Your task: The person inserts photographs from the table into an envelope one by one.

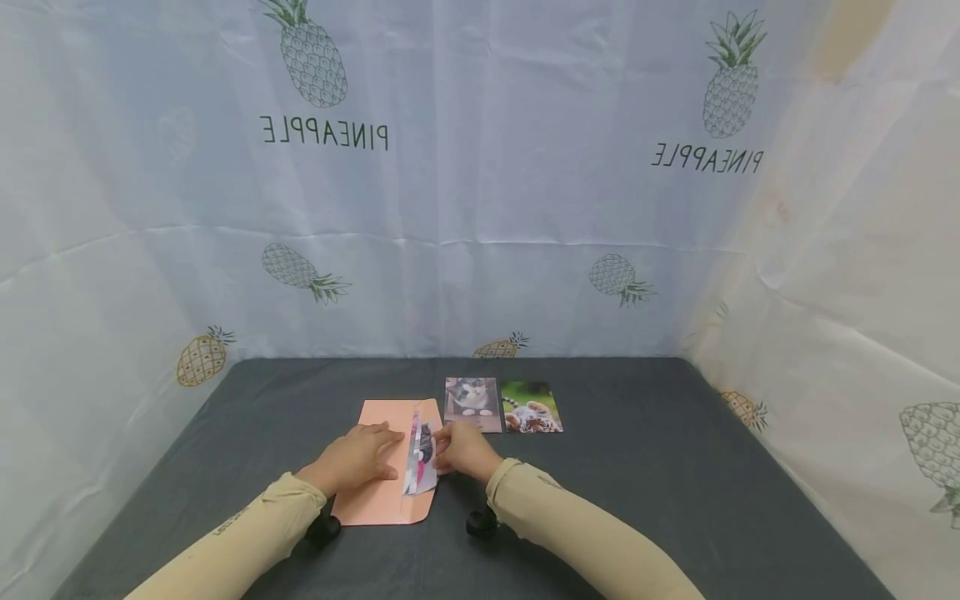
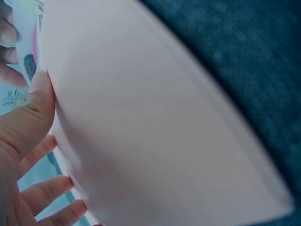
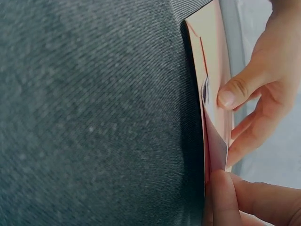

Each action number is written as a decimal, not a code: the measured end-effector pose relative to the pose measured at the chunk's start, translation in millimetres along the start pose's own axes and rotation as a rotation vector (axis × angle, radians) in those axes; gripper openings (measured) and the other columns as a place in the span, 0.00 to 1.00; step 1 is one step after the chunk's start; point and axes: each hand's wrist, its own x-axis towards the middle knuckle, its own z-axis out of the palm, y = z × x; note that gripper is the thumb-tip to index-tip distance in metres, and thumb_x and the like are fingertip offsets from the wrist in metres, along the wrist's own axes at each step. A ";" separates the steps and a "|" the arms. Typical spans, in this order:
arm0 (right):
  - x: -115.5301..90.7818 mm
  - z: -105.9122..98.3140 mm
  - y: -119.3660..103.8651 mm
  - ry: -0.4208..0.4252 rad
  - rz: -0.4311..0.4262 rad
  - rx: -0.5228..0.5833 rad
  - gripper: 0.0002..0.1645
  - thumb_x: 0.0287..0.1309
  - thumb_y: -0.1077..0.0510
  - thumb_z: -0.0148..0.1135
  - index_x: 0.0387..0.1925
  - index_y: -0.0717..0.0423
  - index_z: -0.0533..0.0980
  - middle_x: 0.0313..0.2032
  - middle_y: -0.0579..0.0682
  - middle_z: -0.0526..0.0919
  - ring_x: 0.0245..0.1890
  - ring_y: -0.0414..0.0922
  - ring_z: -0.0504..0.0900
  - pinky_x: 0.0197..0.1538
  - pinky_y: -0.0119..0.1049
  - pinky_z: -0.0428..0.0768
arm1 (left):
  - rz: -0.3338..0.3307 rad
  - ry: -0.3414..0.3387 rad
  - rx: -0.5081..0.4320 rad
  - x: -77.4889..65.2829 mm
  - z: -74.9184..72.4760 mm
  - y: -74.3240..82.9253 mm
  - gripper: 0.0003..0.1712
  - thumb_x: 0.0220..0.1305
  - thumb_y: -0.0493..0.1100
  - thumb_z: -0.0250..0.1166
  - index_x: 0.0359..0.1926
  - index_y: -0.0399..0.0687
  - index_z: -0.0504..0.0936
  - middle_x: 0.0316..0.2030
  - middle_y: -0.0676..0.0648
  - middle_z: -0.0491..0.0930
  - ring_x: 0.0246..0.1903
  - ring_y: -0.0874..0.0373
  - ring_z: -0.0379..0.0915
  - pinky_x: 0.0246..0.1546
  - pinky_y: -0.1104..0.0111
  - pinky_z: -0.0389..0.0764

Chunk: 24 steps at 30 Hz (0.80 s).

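Observation:
A salmon-pink envelope [image 1: 382, 502] lies on the dark table, with a picture card [image 1: 422, 477] partly tucked under its opening along the right side. The card shows a dark animal and a bit of pink. My left hand [image 1: 358, 457] rests on the envelope left of the card, its fingers spread and fairly straight. At the card's right edge, my right hand [image 1: 467, 450] pinches it between thumb and fingers. In the right wrist view the card [image 3: 216, 149] bends up from the envelope [image 3: 220, 52]. The left wrist view shows the left thumb [image 2: 38, 96] on the envelope's surface.
Behind the right hand lie a kitten picture [image 1: 472, 404] and, beside it, a tiger cub picture [image 1: 531, 408]. Black wrist devices [image 1: 482, 523] show under both forearms. A white pineapple-print curtain [image 1: 480, 183] surrounds the table's back and sides.

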 end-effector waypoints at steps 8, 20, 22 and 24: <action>1.4 4.0 -0.9 -0.004 0.030 0.029 0.24 0.44 0.78 0.68 0.48 0.75 0.78 0.21 0.51 0.78 0.18 0.40 0.80 0.27 0.34 0.84 | 0.011 0.001 0.003 -0.2 -0.6 0.5 0.38 0.52 0.57 0.72 0.63 0.50 0.76 0.66 0.37 0.68 0.66 0.35 0.61 0.60 0.39 0.66; 5.8 10.1 -3.1 -0.016 0.053 0.070 0.24 0.44 0.79 0.67 0.48 0.75 0.78 0.20 0.50 0.76 0.18 0.41 0.80 0.27 0.35 0.84 | 0.015 0.010 0.018 2.2 1.9 -1.6 0.38 0.51 0.57 0.72 0.62 0.49 0.76 0.66 0.36 0.68 0.65 0.35 0.62 0.58 0.39 0.67; 5.7 10.0 -2.8 -0.021 0.061 0.080 0.24 0.44 0.80 0.67 0.48 0.74 0.78 0.21 0.51 0.77 0.18 0.41 0.80 0.28 0.36 0.84 | 0.015 0.009 0.016 2.6 2.3 -2.0 0.38 0.51 0.57 0.72 0.62 0.49 0.76 0.66 0.36 0.68 0.65 0.35 0.62 0.58 0.39 0.67; 5.2 10.1 -2.5 -0.022 0.067 0.093 0.24 0.44 0.80 0.66 0.48 0.74 0.78 0.22 0.52 0.78 0.18 0.41 0.80 0.28 0.36 0.85 | 0.012 0.006 0.013 2.7 2.4 -2.2 0.38 0.51 0.57 0.72 0.62 0.50 0.76 0.66 0.36 0.68 0.65 0.34 0.62 0.58 0.39 0.67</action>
